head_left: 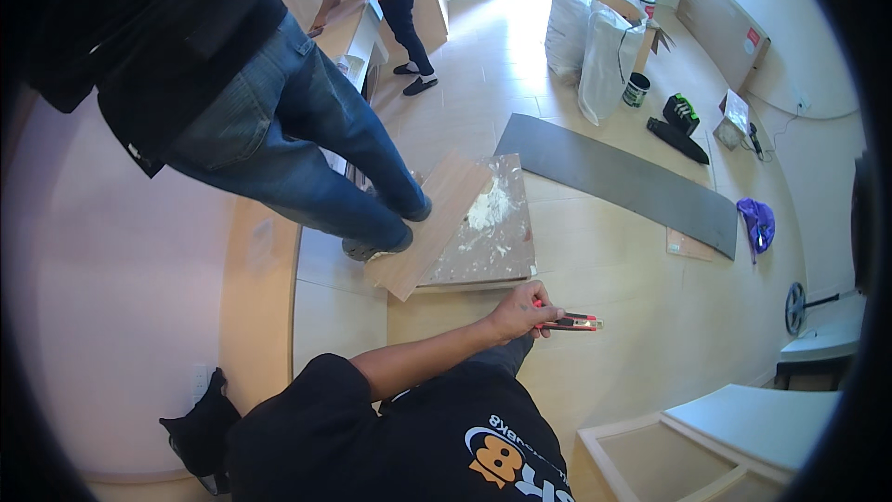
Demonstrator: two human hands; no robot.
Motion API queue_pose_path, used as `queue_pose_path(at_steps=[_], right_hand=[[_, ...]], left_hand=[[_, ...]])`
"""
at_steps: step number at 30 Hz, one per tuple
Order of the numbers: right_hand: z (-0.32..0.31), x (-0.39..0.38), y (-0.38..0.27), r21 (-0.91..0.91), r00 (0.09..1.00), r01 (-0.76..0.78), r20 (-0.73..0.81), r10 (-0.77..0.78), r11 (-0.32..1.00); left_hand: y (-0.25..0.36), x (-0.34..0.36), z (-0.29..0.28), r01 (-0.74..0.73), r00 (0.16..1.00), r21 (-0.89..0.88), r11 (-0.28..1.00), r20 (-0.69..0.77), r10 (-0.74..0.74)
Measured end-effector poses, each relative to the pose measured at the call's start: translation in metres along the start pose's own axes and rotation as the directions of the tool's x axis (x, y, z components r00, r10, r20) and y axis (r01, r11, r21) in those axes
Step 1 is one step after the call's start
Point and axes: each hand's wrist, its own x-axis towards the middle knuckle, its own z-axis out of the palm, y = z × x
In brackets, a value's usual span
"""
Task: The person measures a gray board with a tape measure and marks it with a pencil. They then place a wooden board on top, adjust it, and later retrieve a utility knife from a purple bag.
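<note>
My left hand (520, 312) reaches across the front of my body, its fingers closed round a red and black utility knife (574, 322). The knife points to the right, with a pale tip at its far end. Just beyond the hand is a low platform (506, 246) whose brown top is splattered with white. A wood-coloured plank (446, 216) lies slantwise over its left part. My right hand is not in view.
A person in jeans (279, 121) stands close at the left, feet by the plank. Another person (395, 9) leans over a counter farther back. A long grey panel (618, 181) lies on the floor, with white sacks (604, 60) behind. A framed panel (688, 451) is at lower right.
</note>
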Motion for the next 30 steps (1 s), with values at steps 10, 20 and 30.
queue_pose_path(at_steps=[10, 20, 30], right_hand=[[-0.085, 0.076, -0.177, 0.212, 0.995, 0.007, -0.1, 0.014, 0.977], [-0.167, 0.166, -0.37, 0.052, 0.964, 0.262, 0.036, -0.264, 0.964], [-0.32, 0.291, -0.525, -0.367, 0.978, 0.161, 0.186, -0.098, 0.916]], left_hand=[[0.06, 0.124, -0.024, 0.006, 0.983, -0.058, 0.998, -0.182, -0.017], [0.127, 0.232, -0.022, -0.12, 0.946, -0.08, 0.989, -0.313, 0.09], [0.164, 0.333, -0.002, -0.263, 0.749, -0.181, 0.948, -0.658, 0.082]])
